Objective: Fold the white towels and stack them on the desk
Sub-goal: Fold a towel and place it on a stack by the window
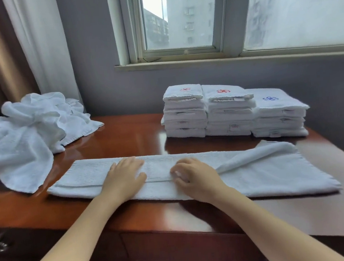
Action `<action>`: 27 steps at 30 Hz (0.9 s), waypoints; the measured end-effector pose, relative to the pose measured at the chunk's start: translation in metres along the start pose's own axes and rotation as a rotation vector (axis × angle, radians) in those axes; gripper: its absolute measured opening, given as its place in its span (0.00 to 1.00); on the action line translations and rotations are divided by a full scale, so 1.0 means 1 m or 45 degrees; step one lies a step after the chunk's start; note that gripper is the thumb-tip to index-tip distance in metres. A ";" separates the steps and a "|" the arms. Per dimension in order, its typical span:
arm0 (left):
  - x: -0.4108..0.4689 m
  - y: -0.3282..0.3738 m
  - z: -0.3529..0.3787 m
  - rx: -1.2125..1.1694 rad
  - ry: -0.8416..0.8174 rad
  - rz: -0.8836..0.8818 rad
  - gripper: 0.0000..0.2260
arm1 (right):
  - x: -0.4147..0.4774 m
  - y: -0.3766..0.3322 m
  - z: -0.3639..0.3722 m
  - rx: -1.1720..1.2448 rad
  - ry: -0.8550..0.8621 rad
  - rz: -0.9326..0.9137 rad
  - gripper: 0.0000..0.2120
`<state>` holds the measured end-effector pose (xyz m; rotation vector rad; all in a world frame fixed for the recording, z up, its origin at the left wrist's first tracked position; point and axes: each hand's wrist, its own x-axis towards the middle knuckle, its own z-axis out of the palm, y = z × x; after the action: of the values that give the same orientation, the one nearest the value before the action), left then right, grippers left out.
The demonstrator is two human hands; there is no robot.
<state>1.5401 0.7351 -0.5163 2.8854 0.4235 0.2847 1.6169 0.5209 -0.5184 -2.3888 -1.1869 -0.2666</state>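
Note:
A white towel lies lengthwise across the front of the wooden desk, folded over along its length, with its right end still partly unfolded. My left hand rests flat on it, fingers spread. My right hand sits beside it with fingers curled, pinching the towel's folded edge. Three stacks of folded white towels stand at the back right, topped with red and blue embroidered marks. A crumpled heap of unfolded white towels lies at the back left.
A grey wall and a window are behind the desk. Curtains hang at the left. The desk's front edge runs just below the towel, with a drawer front under it.

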 end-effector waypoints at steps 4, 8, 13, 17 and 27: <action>0.007 0.059 0.002 -0.361 0.074 0.248 0.09 | -0.014 0.044 -0.039 -0.233 -0.007 0.128 0.09; 0.019 0.128 0.015 -0.412 -0.031 0.415 0.09 | -0.033 0.093 -0.073 -0.384 -0.039 0.273 0.10; 0.033 0.191 0.033 -0.276 -0.046 0.474 0.16 | -0.051 0.122 -0.096 -0.576 0.007 0.395 0.14; 0.038 0.224 0.042 -0.245 -0.053 0.491 0.16 | -0.068 0.133 -0.106 -0.749 0.056 0.486 0.12; 0.044 0.266 0.073 -0.152 -0.056 0.797 0.20 | -0.109 0.166 -0.114 -0.571 0.057 1.067 0.18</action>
<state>1.6668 0.4858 -0.5171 2.8160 -0.5016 0.3233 1.6858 0.3027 -0.5106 -2.9964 -0.0223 -0.3195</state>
